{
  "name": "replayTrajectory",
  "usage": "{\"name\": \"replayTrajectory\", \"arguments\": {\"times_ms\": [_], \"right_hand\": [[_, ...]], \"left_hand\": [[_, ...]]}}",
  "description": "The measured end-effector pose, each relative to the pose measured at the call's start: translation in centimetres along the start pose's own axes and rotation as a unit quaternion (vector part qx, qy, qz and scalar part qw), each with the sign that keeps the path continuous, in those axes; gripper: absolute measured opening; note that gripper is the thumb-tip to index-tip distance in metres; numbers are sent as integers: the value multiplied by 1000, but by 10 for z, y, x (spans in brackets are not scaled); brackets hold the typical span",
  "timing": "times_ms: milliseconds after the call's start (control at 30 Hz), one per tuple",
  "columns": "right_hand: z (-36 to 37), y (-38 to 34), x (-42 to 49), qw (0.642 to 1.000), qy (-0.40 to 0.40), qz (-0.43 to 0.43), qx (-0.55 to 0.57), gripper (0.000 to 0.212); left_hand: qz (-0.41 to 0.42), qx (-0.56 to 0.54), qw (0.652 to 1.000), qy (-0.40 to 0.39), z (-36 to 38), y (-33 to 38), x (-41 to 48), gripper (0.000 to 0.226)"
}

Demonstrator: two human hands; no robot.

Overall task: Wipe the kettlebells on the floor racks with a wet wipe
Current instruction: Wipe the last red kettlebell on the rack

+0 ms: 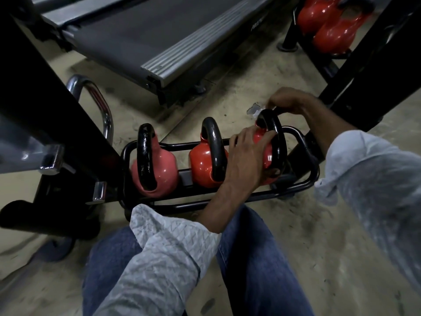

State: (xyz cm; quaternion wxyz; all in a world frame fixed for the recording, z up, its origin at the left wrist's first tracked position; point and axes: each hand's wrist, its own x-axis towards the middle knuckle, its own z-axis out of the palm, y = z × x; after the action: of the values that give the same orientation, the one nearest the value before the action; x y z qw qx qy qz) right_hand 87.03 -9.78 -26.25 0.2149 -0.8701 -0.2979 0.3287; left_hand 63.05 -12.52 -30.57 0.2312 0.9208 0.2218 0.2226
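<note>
Three kettlebells stand in a low black floor rack (303, 182): a pink kettlebell (164, 172) on the left, a red kettlebell (200, 163) in the middle and a red right kettlebell (276, 137) with a black handle. My left hand (247, 156) lies on the right kettlebell's body, its fingers curled against the handle. My right hand (290, 101) pinches a white wet wipe (258, 112) against the top of that handle. Most of the wipe is hidden under the fingers.
A treadmill deck (159, 39) lies on the floor behind the rack. A black machine frame with chrome tubing (100, 106) stands close on the left. A second rack with red kettlebells (330, 33) is at the back right beside a black post (373, 65).
</note>
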Motion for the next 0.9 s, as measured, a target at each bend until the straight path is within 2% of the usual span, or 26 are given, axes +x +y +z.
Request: {"name": "replayTrajectory", "arguments": {"times_ms": [67,167,267,333,400,533,633,733,800,900], "right_hand": [[-3,-15,4,992,2,-29,-120,13],[2,-41,3,950,-32,-58,-305,22],[16,-61,26,871,-81,-55,-481,51],[27,-63,44,824,-117,-34,-553,67],[33,-68,40,800,-120,-23,-587,56],[27,-75,3,793,-68,-58,-602,38],[17,-54,-37,831,-1,-142,-537,16],[20,-15,-77,857,77,-230,-454,12],[34,14,-102,846,108,-267,-448,5],[57,46,-135,825,98,-283,-480,15]], "left_hand": [[2,-4,1000,-3,0,0,0,91],[-3,-8,1000,-10,0,-2,0,93],[-1,5,1000,-14,2,-3,-1,93],[2,14,1000,-10,3,-5,-1,92],[4,20,1000,-6,4,-5,-1,92],[6,29,1000,5,6,-6,-1,95],[-19,51,998,16,8,-8,1,104],[-37,64,997,21,9,-8,4,108],[-38,62,997,19,10,-9,4,110],[-27,50,998,24,11,-11,2,110]]}}
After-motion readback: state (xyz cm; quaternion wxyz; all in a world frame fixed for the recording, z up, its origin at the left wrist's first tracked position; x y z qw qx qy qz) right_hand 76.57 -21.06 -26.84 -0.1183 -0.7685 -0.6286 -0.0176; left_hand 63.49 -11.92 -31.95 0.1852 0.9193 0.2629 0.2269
